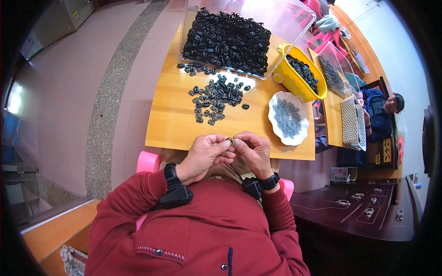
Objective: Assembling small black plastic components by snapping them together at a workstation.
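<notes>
A small black piece (229,139) is pinched by the left hand (206,154), thumb against finger, near the front edge of the table (172,124). The right hand (254,152) is curled just beside it; whether anything is gripped there cannot be told. One piece seems underway; loose pieces (223,95) and grey bits (287,117) in a white dish (297,140) are seemingly left. Whether finished pieces are held in the clear bin (286,28) or yellow basket (290,83) cannot be told.

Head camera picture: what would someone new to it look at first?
Probably the big heap of small black oval pieces in the clear plastic box at the far end of the wooden table. Right of it stands a bright yellow tub, with a white scalloped dish nearer. At the near edge, the left hand and right hand meet at a tiny dark piece.
</notes>
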Tool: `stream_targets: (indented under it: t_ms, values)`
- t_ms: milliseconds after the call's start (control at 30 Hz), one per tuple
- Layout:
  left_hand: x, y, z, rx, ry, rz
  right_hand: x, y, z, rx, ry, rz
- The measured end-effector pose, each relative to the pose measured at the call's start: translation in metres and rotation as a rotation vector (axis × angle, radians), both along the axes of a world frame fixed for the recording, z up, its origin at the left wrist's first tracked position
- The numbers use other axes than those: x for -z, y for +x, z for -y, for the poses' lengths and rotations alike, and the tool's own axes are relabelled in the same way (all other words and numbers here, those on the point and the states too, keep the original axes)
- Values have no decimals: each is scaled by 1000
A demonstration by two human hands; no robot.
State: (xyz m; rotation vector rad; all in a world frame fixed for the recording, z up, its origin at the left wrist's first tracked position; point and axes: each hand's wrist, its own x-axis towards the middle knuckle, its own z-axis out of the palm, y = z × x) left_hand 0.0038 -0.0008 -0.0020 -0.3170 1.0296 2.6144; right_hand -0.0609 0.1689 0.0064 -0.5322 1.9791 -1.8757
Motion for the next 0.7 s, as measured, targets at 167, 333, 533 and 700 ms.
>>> stream_targets:
  t_ms: [167, 333, 533, 700]
  values:
    - [0, 0, 0, -9, 6, 1, -2, 1, 0, 5, 5, 46]
    - [0, 0, 0, -8, 10, 2, -3, 1, -1, -1, 4, 41]
    - [1, 0, 1, -4, 12, 2, -1, -1, -3, -26, 21, 36]
    - [0, 0, 1, 0, 0, 2, -2, 0, -2, -14, 24, 48]
